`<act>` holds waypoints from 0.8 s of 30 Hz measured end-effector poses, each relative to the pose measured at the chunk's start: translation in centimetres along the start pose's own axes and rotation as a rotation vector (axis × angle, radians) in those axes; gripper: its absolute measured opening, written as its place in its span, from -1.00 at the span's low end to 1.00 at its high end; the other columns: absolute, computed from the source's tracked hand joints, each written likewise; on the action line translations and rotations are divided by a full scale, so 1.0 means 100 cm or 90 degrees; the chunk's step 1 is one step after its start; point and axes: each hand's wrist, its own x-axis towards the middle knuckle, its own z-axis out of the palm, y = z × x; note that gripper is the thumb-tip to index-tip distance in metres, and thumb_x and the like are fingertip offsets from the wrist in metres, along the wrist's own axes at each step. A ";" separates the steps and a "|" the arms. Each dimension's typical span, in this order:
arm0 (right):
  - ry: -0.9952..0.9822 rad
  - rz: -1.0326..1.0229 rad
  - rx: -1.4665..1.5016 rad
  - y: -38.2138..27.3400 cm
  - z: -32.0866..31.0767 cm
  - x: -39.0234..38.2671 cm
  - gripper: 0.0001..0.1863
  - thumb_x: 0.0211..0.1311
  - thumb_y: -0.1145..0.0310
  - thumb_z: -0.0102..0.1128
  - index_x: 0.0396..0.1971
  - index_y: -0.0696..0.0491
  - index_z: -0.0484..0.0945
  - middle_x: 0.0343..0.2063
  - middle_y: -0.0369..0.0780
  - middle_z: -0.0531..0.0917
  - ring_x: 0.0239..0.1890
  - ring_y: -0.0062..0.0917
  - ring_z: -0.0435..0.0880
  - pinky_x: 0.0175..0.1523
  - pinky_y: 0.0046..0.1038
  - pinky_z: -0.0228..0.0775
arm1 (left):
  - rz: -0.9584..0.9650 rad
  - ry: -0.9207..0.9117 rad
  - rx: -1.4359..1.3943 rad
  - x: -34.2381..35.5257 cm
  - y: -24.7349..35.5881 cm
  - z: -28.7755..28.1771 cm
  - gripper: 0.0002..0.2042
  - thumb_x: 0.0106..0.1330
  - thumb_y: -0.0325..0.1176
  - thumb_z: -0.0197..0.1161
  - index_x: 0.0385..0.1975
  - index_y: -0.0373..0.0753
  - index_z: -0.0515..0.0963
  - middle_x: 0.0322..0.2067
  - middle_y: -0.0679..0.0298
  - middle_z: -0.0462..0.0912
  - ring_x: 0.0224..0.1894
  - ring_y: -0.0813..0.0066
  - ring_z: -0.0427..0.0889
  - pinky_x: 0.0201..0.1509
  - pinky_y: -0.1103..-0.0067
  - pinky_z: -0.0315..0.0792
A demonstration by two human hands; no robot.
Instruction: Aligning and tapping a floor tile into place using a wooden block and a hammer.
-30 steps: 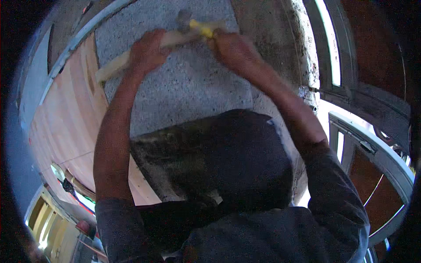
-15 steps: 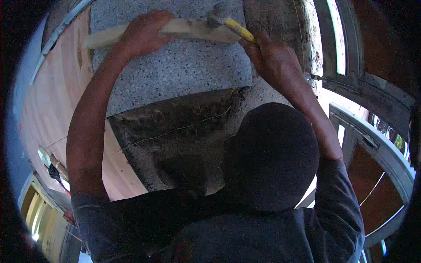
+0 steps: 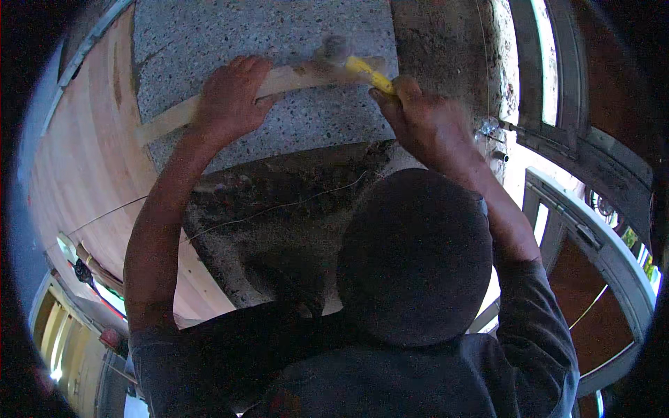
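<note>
My left hand (image 3: pixel 230 101) grips a pale wooden batten (image 3: pixel 167 120) that lies across a speckled grey slab (image 3: pixel 258 21). My right hand (image 3: pixel 425 118) is closed on the yellow handle of a hammer (image 3: pixel 369 73). The blurred grey head of this hammer is over the right part of the batten, close to it; I cannot tell whether they touch. The slab's lower edge borders a dark, rough patch of floor.
Pale wooden boards (image 3: pixel 80 167) cover the left side. A thin cord (image 3: pixel 272 205) crosses the dark rough patch (image 3: pixel 244 209). Metal-framed panels (image 3: pixel 585 292), a short pipe (image 3: pixel 500 157) and a whitish rough edge are at the right. My dark-clothed body fills the lower middle.
Compared with half a second ago, both hands, the batten and the hammer appear lower in the picture. Both hands keep their grips, and the hammer head is more blurred.
</note>
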 end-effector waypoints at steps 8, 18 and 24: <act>-0.059 0.012 0.044 0.001 0.008 0.000 -0.69 0.47 0.16 0.21 -0.17 0.12 0.43 -0.62 -0.04 0.66 -0.57 -0.07 0.72 -0.52 -0.11 0.55 | -0.019 -0.052 -0.014 0.003 0.004 -0.008 -0.49 0.23 -0.20 0.43 0.14 -0.26 0.47 0.07 0.04 0.55 0.18 0.01 0.53 0.23 0.16 0.45; -0.032 -0.012 0.058 -0.004 -0.006 0.007 -0.69 0.48 0.13 0.18 -0.15 0.09 0.43 -0.61 -0.04 0.65 -0.53 -0.07 0.73 -0.45 -0.04 0.54 | -0.011 -0.042 -0.032 0.002 0.004 -0.009 -0.50 0.20 -0.23 0.44 0.10 -0.24 0.47 0.05 0.07 0.55 0.16 0.02 0.53 0.20 0.15 0.46; -0.094 0.018 0.082 -0.002 0.004 0.012 -0.66 0.50 0.07 0.12 -0.16 0.08 0.43 -0.59 -0.02 0.66 -0.55 -0.04 0.71 -0.45 -0.01 0.54 | -0.014 -0.064 -0.058 0.006 0.003 -0.013 -0.51 0.20 -0.23 0.43 0.09 -0.25 0.47 0.04 0.07 0.55 0.16 0.02 0.53 0.18 0.15 0.46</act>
